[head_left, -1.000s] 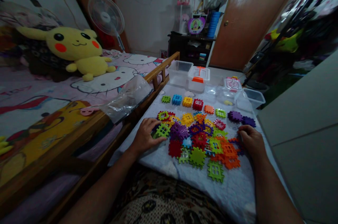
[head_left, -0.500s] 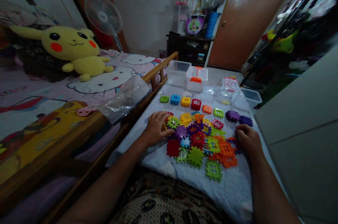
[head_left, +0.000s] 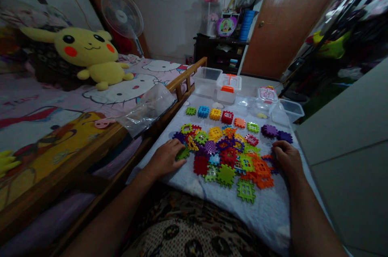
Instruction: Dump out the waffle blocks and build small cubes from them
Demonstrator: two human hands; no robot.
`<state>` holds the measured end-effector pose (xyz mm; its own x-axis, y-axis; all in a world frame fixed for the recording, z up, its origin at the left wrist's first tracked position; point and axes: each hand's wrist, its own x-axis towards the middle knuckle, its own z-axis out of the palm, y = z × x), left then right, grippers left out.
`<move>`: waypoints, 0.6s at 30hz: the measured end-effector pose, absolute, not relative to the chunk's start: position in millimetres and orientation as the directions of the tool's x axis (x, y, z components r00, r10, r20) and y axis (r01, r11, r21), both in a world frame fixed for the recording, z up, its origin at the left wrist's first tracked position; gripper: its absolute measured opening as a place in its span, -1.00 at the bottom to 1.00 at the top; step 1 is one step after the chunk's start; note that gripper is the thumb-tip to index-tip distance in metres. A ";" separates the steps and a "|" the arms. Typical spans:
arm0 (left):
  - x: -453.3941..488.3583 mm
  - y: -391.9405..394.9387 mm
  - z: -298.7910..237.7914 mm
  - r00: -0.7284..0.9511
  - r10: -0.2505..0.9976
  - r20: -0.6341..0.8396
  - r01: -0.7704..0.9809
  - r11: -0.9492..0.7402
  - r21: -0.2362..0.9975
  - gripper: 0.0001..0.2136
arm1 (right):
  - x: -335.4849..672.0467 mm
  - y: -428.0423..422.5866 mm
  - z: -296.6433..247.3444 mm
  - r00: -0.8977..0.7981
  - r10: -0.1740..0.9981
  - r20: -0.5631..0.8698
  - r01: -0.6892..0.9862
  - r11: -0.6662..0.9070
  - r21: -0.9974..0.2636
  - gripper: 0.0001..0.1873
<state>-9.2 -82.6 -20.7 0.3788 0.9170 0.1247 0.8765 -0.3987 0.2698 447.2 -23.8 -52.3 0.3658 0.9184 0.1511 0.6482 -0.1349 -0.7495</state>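
Note:
A heap of colourful interlocking plastic tiles [head_left: 227,154] lies on a white cloth [head_left: 266,208] in front of me. Beyond it, a row of single tiles [head_left: 226,117] is set out side by side. My left hand [head_left: 165,159] rests at the heap's left edge, fingers curled over a green tile [head_left: 183,153]. My right hand [head_left: 286,158] lies at the right edge with fingers curled on the purple and orange tiles; whether it holds one is unclear.
Clear plastic boxes [head_left: 206,80] and a lidded box with an orange handle [head_left: 228,88] stand behind the tiles. A bed with a wooden rail [head_left: 182,81], a plastic bag [head_left: 147,109] and a yellow plush [head_left: 87,55] is at left. A grey panel [head_left: 348,127] rises at right.
My left hand went up into the heap's top-left, then drew back down to the left edge, now on a green tile. The right hand stayed put.

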 end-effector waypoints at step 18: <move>-16.5 -87.1 -20.9 0.221 0.916 0.335 0.797 -0.368 0.479 -0.72 | 448.5 -22.4 -54.7 0.369 0.917 0.150 0.649 -0.139 -0.748 -0.69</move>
<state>-16.5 -87.1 -20.9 0.2213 0.9159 0.3349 0.7971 -0.3677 0.4790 448.5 -22.4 -54.7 0.3693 0.9171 0.1502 0.6488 -0.1388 -0.7482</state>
